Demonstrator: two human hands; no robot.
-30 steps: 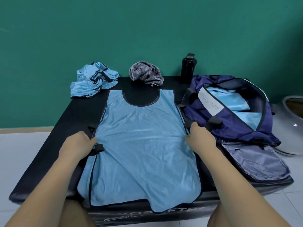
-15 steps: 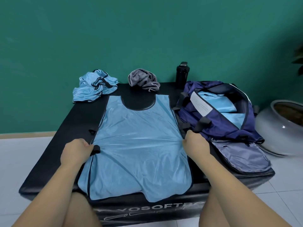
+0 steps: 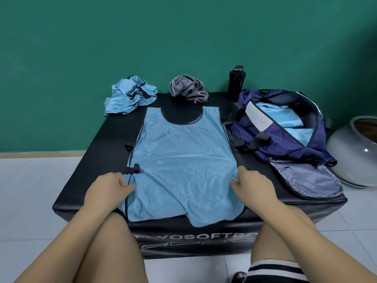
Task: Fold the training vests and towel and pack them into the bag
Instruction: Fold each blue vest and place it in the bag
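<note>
Pinching its side hems, the left hand (image 3: 108, 187) and right hand (image 3: 254, 185) hold the light-blue training vest (image 3: 183, 158) spread flat on the black padded box (image 3: 102, 160); behind lie crumpled vests (image 3: 130, 96) and a grey towel (image 3: 188, 89), and the open navy bag (image 3: 271, 139) sits just right of it.

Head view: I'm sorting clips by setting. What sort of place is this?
Probably an indoor room, perhaps at home or a sports club: pale tiled floor, plain green wall, and a black padded block beside a grey ceramic pot.
</note>
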